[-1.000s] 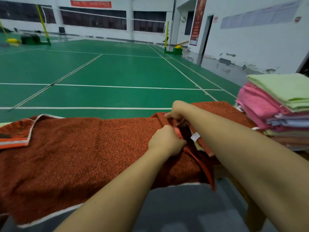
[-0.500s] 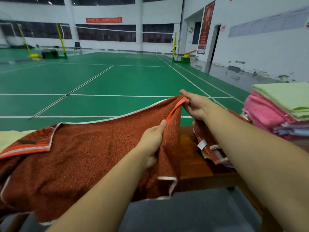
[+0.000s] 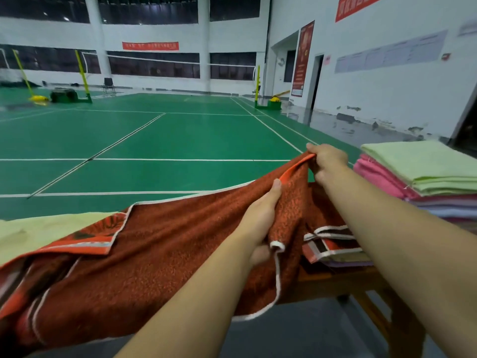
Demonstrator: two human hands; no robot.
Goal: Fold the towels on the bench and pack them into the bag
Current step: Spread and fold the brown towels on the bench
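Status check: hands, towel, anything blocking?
Both hands grip rust towel: right hand at raised corner, left hand on edge. Folded stack right. Bag unseen.

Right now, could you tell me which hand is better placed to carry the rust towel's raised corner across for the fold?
Probably the right hand: it pinches the rust towel at its corner; the left hand grips lower.

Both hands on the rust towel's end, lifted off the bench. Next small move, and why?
Probably carry the lifted end leftward over the rest to make the first fold. The right hand pinches the top corner and the left hand grips the same edge lower down, so that end of the rust towel hangs raised while the rest lies spread, unfolded, on the bench.
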